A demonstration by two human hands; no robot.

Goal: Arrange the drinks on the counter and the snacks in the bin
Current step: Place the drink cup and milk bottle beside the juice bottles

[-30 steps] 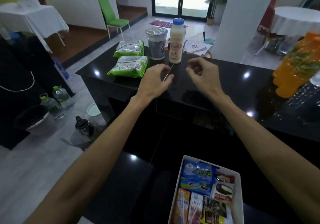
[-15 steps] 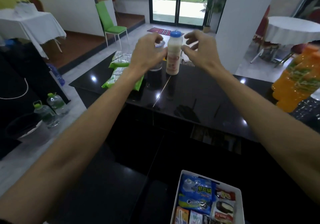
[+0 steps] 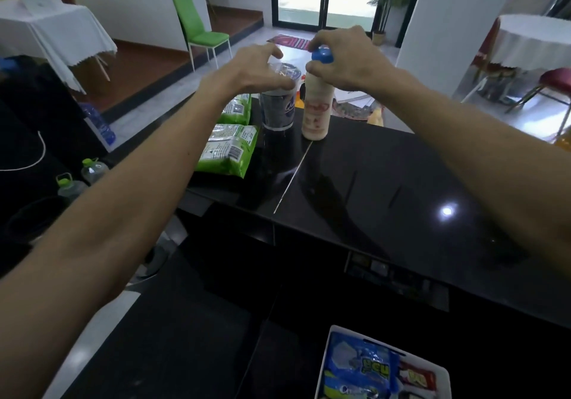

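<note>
The left grip [image 3: 253, 71] clasps the cup [image 3: 276, 111] by its rim, the right grip [image 3: 346, 58] the bottle [image 3: 316, 114] at its cap; both are best kept upright on the bench [image 3: 386, 182].

Both bare forearms stretch forward. The left grip [image 3: 256, 72] curls over the rim of a clear sealed plastic cup [image 3: 276, 111]; the right grip [image 3: 346, 58] clasps the blue cap of a cream plastic bottle [image 3: 316, 114].
</note>
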